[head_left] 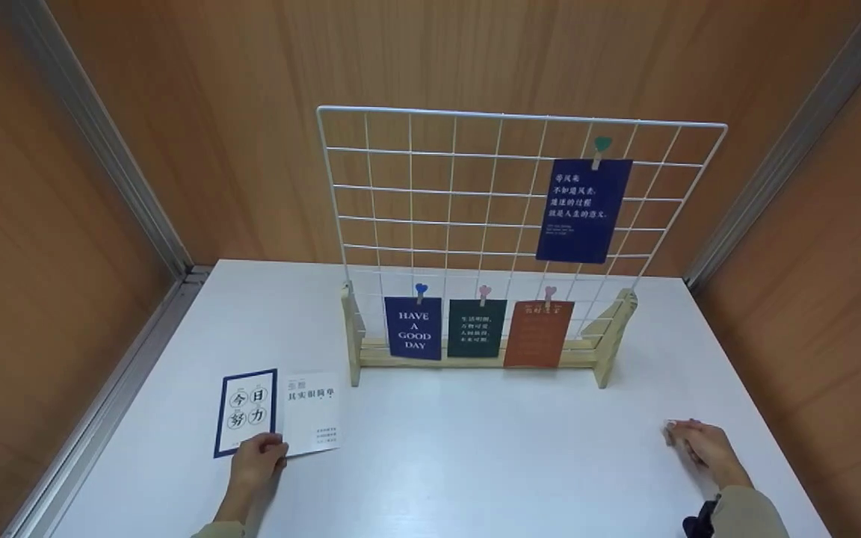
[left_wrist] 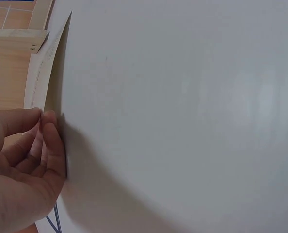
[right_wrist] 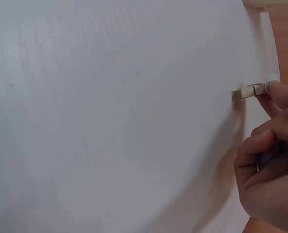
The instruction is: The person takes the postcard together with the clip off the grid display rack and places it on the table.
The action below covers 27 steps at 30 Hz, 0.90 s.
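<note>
Pinching the white card [head_left: 315,420] on one side, the wooden clip [right_wrist: 250,91] on the other

The left hand [head_left: 255,457] has the card near its lower left corner, between thumb and fingers. The left wrist view shows the sheet tilted up off the table [head_left: 460,463]; the head view places it left of the wire grid [head_left: 501,115], just beside the blue-bordered card [head_left: 247,407]. A light pinch close to the edge seems best: squeezing harder could crease the thin sheet, and reaching further in would cover the print. Since the hand overlaps the blue-bordered card's corner, a clean lift rather than a drag should avoid nudging it.

Over at the table's right, the right hand [head_left: 711,448] grips the clip by its pale-topped end, between thumb and finger, nose pointing away. That hold looks sound, leaving the nose unobstructed; steady pressure at the handle end should part it. Whether the nose touches the tabletop cannot be told.
</note>
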Motion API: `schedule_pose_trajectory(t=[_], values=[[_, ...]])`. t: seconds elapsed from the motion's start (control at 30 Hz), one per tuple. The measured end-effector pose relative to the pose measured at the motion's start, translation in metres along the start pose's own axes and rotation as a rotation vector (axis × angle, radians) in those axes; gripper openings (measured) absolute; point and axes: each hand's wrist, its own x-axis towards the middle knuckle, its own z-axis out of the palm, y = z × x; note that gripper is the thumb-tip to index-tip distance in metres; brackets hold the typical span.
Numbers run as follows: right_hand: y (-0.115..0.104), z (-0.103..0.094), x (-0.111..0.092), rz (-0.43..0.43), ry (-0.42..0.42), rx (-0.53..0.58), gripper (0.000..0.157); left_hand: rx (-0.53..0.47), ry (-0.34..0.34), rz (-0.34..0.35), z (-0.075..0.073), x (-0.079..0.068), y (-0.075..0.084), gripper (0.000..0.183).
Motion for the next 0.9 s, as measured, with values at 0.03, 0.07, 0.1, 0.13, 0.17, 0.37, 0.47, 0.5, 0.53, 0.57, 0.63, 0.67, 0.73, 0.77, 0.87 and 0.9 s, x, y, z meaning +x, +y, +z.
schedule_pose_trajectory(t=[0.03, 0.07, 0.1, 0.13, 0.17, 0.37, 0.47, 0.5, 0.53, 0.57, 0.63, 0.67, 0.73, 0.77, 0.87, 0.9], values=[[0.001, 0.000, 0.000, 0.003, 0.001, 0.002, 0.044, -0.001, 0.000, 0.001, 0.000, 0.000, 0.000, 0.028], [0.001, 0.000, 0.001, 0.006, 0.003, 0.002, 0.045, 0.000, 0.002, 0.001, 0.000, 0.000, 0.000, 0.028], [0.002, 0.000, 0.001, 0.009, 0.006, 0.003, 0.046, -0.001, 0.004, 0.001, 0.001, 0.000, 0.000, 0.027], [0.003, 0.000, 0.002, 0.011, 0.008, 0.007, 0.047, -0.001, 0.006, 0.005, 0.001, 0.000, 0.001, 0.026], [0.004, 0.000, 0.002, 0.011, 0.009, 0.010, 0.047, -0.001, 0.009, 0.007, 0.001, 0.000, 0.001, 0.026], [0.009, -0.001, 0.002, 0.042, 0.027, 0.041, 0.041, -0.005, 0.018, 0.025, 0.002, -0.002, 0.002, 0.025], [0.009, -0.002, 0.001, 0.053, 0.031, 0.061, 0.044, -0.010, 0.022, 0.024, 0.002, -0.002, 0.002, 0.025], [0.009, -0.002, 0.000, 0.057, 0.034, 0.068, 0.046, -0.008, 0.026, 0.022, 0.003, -0.002, 0.002, 0.025], [0.008, -0.002, 0.000, 0.059, 0.034, 0.069, 0.048, -0.003, 0.034, 0.021, 0.003, -0.003, 0.003, 0.025], [0.007, -0.002, -0.001, 0.063, 0.035, 0.076, 0.050, 0.000, 0.043, 0.023, 0.003, -0.003, 0.003, 0.026], [0.003, -0.002, -0.003, 0.054, 0.037, 0.082, 0.052, 0.010, 0.061, 0.038, 0.003, -0.005, 0.006, 0.027], [0.000, -0.003, -0.004, 0.039, 0.038, 0.087, 0.053, 0.011, 0.072, 0.051, 0.004, -0.006, 0.009, 0.027], [-0.009, -0.004, -0.007, -0.001, 0.054, 0.102, 0.050, 0.016, 0.109, 0.103, 0.005, -0.008, 0.015, 0.026], [-0.014, -0.004, -0.008, -0.027, 0.061, 0.112, 0.047, 0.014, 0.131, 0.135, 0.007, -0.008, 0.019, 0.026], [-0.032, -0.008, -0.013, -0.103, 0.066, 0.138, 0.044, 0.008, 0.176, 0.240, 0.013, -0.011, 0.035, 0.024], [-0.038, -0.009, -0.014, -0.122, 0.066, 0.146, 0.044, 0.005, 0.185, 0.271, 0.015, -0.011, 0.040, 0.023]])
